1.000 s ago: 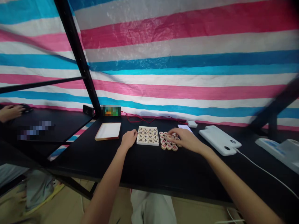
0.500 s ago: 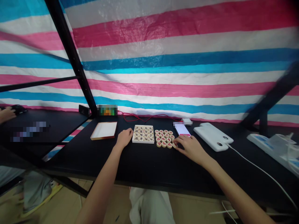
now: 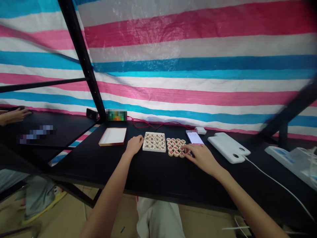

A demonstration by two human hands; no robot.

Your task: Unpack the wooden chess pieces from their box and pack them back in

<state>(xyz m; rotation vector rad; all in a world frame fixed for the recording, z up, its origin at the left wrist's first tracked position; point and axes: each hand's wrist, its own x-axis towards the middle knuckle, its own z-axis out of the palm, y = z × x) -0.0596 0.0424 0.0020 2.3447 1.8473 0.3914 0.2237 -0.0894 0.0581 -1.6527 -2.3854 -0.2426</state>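
Note:
A shallow white box (image 3: 154, 151) holds rows of round Chinese chess pieces with black characters. Beside its left wall, my left hand (image 3: 134, 144) rests on the black table, fingers curled and nothing visible in them. To the right of the box, red-character Chinese chess pieces (image 3: 176, 153) sit in close rows on the tabletop. My right hand (image 3: 199, 157) reaches over their right side, with thumb and fingertips closed around a piece at the near right corner. The hand partly covers the rightmost pieces.
An open box lid (image 3: 113, 136) lies at the left. Behind the pieces are a phone (image 3: 194, 138), a white charger (image 3: 200, 130) and a red cable. White devices (image 3: 229, 147) and a power strip (image 3: 288, 163) stand at the right. Another person's hand (image 3: 16, 115) is at far left.
My right hand has shifted slightly left over the red pieces, and its fingertips now cover the right-hand column. The left hand stays by the box. The whole view has shifted slightly.

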